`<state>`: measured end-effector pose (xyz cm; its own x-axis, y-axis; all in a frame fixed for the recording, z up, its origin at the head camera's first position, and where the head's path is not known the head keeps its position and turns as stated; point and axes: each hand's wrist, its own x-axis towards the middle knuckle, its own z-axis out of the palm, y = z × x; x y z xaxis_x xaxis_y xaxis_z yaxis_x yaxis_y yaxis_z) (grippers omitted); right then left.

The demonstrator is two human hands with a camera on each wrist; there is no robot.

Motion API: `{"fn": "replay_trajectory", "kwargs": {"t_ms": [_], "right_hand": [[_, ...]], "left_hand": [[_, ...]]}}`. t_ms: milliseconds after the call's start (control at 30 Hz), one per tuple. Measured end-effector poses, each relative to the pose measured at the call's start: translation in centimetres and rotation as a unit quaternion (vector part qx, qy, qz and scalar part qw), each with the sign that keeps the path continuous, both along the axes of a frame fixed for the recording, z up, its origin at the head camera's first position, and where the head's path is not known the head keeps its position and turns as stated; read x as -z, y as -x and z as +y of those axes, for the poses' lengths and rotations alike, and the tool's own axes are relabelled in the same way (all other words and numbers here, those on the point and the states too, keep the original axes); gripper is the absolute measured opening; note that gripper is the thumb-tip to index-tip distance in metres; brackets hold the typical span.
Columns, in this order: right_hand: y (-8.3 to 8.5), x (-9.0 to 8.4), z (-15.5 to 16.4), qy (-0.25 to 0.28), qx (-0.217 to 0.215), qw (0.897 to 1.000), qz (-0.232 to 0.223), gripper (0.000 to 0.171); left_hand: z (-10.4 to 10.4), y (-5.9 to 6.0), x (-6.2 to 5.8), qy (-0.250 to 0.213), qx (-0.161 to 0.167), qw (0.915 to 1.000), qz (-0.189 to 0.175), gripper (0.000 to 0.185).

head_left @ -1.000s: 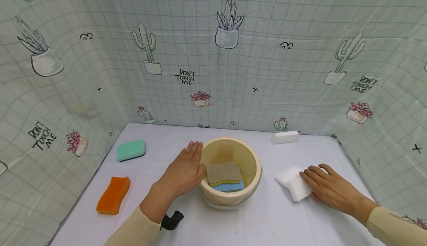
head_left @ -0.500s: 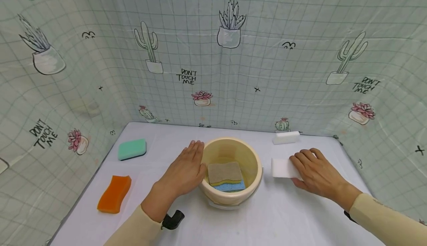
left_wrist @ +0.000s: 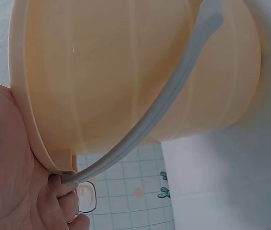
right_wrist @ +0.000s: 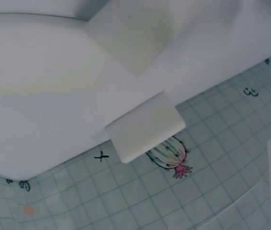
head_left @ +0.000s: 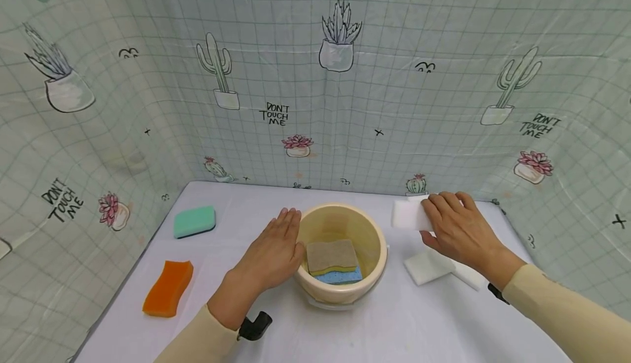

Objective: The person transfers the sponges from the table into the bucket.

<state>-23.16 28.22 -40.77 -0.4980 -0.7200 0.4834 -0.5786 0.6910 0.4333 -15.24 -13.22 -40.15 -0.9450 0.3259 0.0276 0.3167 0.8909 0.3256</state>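
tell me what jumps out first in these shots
A cream bucket stands mid-table with sponges inside, the left hand flat against its side. The right hand holds a white foam block in the air, right of the bucket. An orange sponge lies far left.

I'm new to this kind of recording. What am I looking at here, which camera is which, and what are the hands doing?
There is no machine: a person works with two bare hands. The wide picture comes from a camera on the head; the two close-ups come from cameras on each wrist.

On the white table stands a cream plastic bucket holding a brown-topped yellow sponge on a blue one. The left hand rests flat against the bucket's side; its wrist view shows the bucket wall and grey handle.

The right hand grips a white foam block above the table. Another white foam piece lies below it. To the left lie a mint green sponge and an orange wavy sponge.
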Motion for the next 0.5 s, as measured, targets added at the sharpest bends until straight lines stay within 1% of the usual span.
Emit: {"fn": "replay_trajectory", "kwargs": {"t_ms": [200,367,500], "right_hand": [[0.3,-1.2,-1.6,-0.021,0.0,1.0,0.001,0.057],[0.4,-2.4,-3.4,-0.013,-0.006,1.0,0.009,0.051],[0.2,-3.9,-5.8,0.0,-0.008,1.0,0.01,0.055]], "left_hand": [[0.0,-0.1,0.0,0.002,0.002,1.0,0.002,0.064],[0.0,-0.1,0.0,0.006,0.002,1.0,0.001,0.064],[0.0,-0.1,-0.1,0.01,-0.002,1.0,0.002,0.064]]}}
